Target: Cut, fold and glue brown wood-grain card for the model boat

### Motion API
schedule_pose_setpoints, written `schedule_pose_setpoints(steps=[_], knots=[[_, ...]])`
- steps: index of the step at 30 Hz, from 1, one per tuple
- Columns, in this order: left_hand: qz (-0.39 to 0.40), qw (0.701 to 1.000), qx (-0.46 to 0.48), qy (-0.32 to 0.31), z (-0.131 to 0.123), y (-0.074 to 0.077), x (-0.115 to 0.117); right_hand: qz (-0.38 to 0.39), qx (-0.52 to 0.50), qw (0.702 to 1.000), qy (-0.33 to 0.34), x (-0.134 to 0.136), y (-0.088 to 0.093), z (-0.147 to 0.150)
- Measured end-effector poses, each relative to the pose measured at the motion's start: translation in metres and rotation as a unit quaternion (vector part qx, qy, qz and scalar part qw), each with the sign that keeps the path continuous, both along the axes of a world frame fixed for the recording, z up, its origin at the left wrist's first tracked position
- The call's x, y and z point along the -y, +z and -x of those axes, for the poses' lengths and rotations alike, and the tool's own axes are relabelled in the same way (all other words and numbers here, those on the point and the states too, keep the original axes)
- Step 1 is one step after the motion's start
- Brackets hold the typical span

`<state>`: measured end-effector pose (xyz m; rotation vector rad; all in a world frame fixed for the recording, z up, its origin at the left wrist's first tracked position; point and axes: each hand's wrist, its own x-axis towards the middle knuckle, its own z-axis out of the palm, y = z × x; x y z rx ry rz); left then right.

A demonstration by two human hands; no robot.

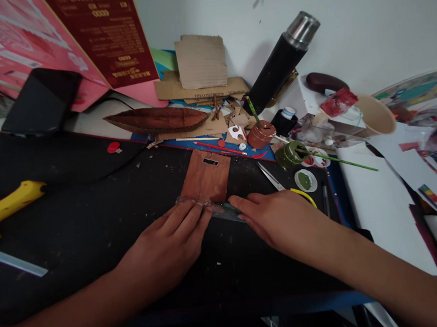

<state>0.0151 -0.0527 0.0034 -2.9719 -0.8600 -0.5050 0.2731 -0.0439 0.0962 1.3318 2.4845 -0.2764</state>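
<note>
A brown-painted cardboard piece (206, 179) with a small rectangular slot lies flat on the black mat. Across its near edge runs a clear plastic strip like a ruler (227, 214). My left hand (171, 243) presses that strip down, its fingers close together and bent at the tips. My right hand (277, 214) is closed in a pinch at the strip's right part, on a slim green tool (231, 206) whose kind I cannot make out. Scissors with yellow handles (271, 176) lie just beyond my right hand, which partly hides them.
A yellow glue gun (14, 208) and phone (42, 102) sit left. Behind are a brown boat-shaped piece (158, 119), a red pencil (219, 147) and a black flask (279, 63). Brown (261, 135) and green paint jars (289, 155) stand right of centre.
</note>
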Motion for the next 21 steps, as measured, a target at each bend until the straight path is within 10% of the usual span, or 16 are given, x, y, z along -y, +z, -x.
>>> schedule_pose_setpoints(steps=[21], knots=[[0.011,1.000,0.002,0.000,-0.0003,0.0026,-0.0005,0.016,-0.004,1.000,-0.008,-0.0026,0.0011,0.0003]])
